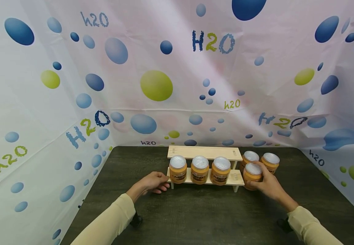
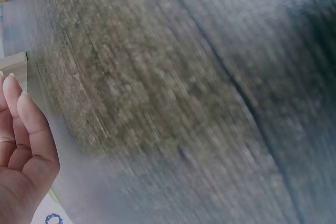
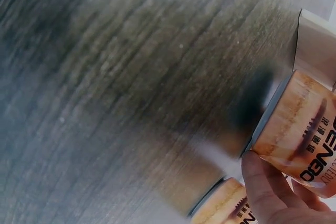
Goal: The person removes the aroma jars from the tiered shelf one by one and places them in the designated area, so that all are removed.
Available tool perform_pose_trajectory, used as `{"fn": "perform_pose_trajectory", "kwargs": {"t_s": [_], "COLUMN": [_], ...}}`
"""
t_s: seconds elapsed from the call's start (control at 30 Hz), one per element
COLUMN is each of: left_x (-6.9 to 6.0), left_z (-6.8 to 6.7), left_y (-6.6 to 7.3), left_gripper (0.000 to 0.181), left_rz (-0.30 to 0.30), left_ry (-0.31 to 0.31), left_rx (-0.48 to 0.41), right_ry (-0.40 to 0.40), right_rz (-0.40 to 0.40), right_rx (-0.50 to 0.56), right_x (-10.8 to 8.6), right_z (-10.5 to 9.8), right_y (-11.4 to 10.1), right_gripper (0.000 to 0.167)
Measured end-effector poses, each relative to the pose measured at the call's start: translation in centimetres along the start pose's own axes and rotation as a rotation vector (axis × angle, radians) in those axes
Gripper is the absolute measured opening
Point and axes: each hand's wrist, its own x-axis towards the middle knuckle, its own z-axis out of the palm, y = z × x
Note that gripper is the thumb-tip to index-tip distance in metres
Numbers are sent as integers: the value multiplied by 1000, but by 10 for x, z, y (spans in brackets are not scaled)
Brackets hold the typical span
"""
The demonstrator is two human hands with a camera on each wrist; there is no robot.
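My right hand (image 1: 267,183) grips an orange jar (image 1: 251,177) with a silver lid, fingers and thumb around its sides. In the right wrist view, the held jar (image 3: 299,135) shows dark lettering, and a shadow lies on the table beside its base; I cannot tell whether it is fully lifted. Two similar jars, one at the back (image 1: 251,156) and one on the right (image 1: 271,160), stand behind it. My left hand (image 1: 152,182) holds the left end of a two-step wooden rack (image 1: 235,177). Its fingertips meet the wood in the left wrist view.
On the rack's lower step stand three matching jars: left (image 1: 178,170), middle (image 1: 199,170) and right (image 1: 220,172). The upper step (image 1: 204,152) is bare wood. A dark wood-grain table (image 1: 195,214) lies below, and a patterned curtain (image 1: 177,129) hangs behind.
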Motion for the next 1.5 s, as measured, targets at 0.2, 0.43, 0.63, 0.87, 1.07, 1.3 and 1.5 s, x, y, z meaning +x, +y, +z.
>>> {"fn": "perform_pose_trajectory", "kwargs": {"t_s": [0.2, 0.43, 0.63, 0.87, 1.07, 1.3, 1.5], "left_x": [0, 0, -1, -2, -2, 0, 1], "left_z": [0, 0, 0, 0, 0, 0, 0], "left_y": [1, 2, 3, 2, 2, 1, 0], "left_gripper": [27, 26, 26, 26, 26, 27, 27], "left_rz": [1, -8, -18, -17, -16, -15, -9], "left_ry": [-2, 0, 12, 11, 11, 11, 10], "left_rx": [0, -1, -1, 0, -4, -1, 3], "right_ry": [-9, -7, 10, 26, 32, 19, 28], "right_rz": [-4, -6, -17, -2, 15, 2, -25], "right_rx": [4, 10, 12, 15, -1, -2, 3], "right_x": [-1, -3, -4, -8, -10, -11, -11], "right_z": [0, 1, 1, 4, 7, 6, 0], "right_y": [0, 0, 3, 7, 10, 8, 1], "right_gripper": [86, 86, 86, 86, 88, 93, 101]}}
